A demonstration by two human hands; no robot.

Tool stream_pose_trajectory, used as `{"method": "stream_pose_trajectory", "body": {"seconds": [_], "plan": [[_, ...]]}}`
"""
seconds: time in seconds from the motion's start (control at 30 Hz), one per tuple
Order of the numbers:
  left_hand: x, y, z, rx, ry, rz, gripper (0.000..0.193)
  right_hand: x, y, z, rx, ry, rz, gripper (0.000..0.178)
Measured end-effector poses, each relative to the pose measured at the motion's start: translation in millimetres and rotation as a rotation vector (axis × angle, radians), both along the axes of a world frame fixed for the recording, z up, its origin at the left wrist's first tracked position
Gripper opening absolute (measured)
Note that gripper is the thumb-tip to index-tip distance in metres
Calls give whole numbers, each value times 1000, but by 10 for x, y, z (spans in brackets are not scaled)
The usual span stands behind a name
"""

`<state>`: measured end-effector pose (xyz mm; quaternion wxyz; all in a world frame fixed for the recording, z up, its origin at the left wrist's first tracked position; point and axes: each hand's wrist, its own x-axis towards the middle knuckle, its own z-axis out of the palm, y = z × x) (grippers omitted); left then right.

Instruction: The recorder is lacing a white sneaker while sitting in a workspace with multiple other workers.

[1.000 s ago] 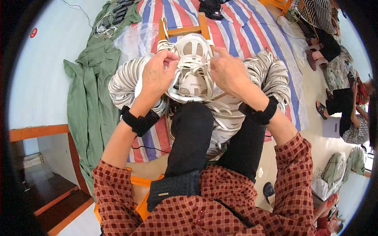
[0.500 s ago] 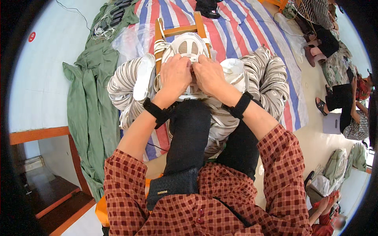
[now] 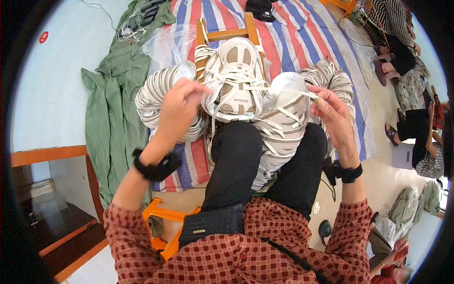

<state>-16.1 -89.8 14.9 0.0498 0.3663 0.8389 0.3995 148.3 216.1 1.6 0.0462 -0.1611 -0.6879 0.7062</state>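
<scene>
A beige-and-white sneaker [image 3: 236,78] with brown mesh panels rests upright in front of my knees, its toe pointing away, white laces loosely crossed over it. To its right, my right hand [image 3: 333,111] pinches a white shoelace [image 3: 302,92] that stretches from the sneaker. My left hand [image 3: 179,106] is raised left of the sneaker, fingers curled together near the laces; motion blur hides what is between them. Below my right hand, a laced sneaker [image 3: 283,111] heads a nested row of similar shoes. Another shoe stack [image 3: 163,90] curves on the left, partly behind my left hand.
A wooden frame [image 3: 227,34] stands behind the sneaker on a striped sheet [image 3: 302,33]. Green cloth [image 3: 113,118] lies along the left. An orange stool [image 3: 165,215] is beside my left leg. Other people [image 3: 416,128] sit at the right.
Both hands have left the middle of the sneaker and spread apart, the right one drawing a shoelace out to the right. The sneaker's front and lacing are now exposed.
</scene>
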Motion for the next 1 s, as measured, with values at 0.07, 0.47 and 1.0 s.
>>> {"method": "stream_pose_trajectory", "body": {"seconds": [0.07, 0.47, 1.0], "plan": [[-141, 332, -124, 32, 80, 51, 15, -12, -210, 33, -439, 233, 12, 16], [-369, 856, -106, -264, 175, -26, 20, 351, -316, -64, 11, -63, 198, 14], [-357, 498, -373, -80, 59, -26, 30, 2317, 613, -210, 1237, -512, -398, 7]]}}
